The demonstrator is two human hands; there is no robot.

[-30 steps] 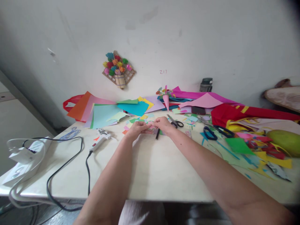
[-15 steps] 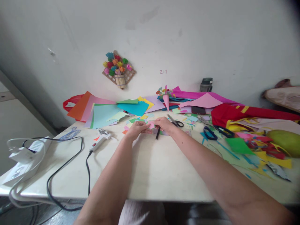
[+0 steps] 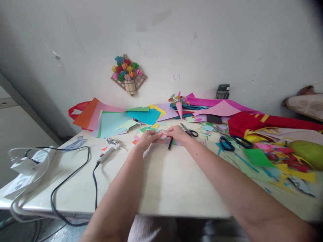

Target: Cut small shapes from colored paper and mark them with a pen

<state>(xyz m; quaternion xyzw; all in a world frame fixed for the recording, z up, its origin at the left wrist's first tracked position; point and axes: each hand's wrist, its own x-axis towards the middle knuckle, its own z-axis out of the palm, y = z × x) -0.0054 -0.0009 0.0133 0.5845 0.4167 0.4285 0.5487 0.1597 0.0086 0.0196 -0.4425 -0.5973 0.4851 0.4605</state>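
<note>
Clearly, from my head view, the only one I have, everything is spread around my fingers so that the middle of the table (image 3: 171, 188) on my side of them lies bare, probably to give my forearms room. Left of my fingers, well apart, the white glue gun (image 3: 106, 154) rests with its cord trailing toward me, likely so the handle is easy to grab. Just right of them lie the black-handled scissors (image 3: 193, 133), and farther right the blue-handled scissors (image 3: 227, 144), both seemingly parked within reach. Beyond my fingers, big coloured sheets (image 3: 113, 122) and a pink paper cone (image 3: 179, 110) topped with little flowers sit near the wall, I'd guess to keep them clear of the small work. My left hand (image 3: 147, 138) and right hand (image 3: 177, 133) almost meet over the scraps, and the small pink piece (image 3: 164, 135) is between their fingertips. Thumb and forefinger are nearly closed on each side, pinching it from both ends, I judge to steady something so slight; the remaining fingers curl loosely. A black stick (image 3: 170, 144) lies just beneath my right fingers; I cannot tell whether they touch it.
</note>
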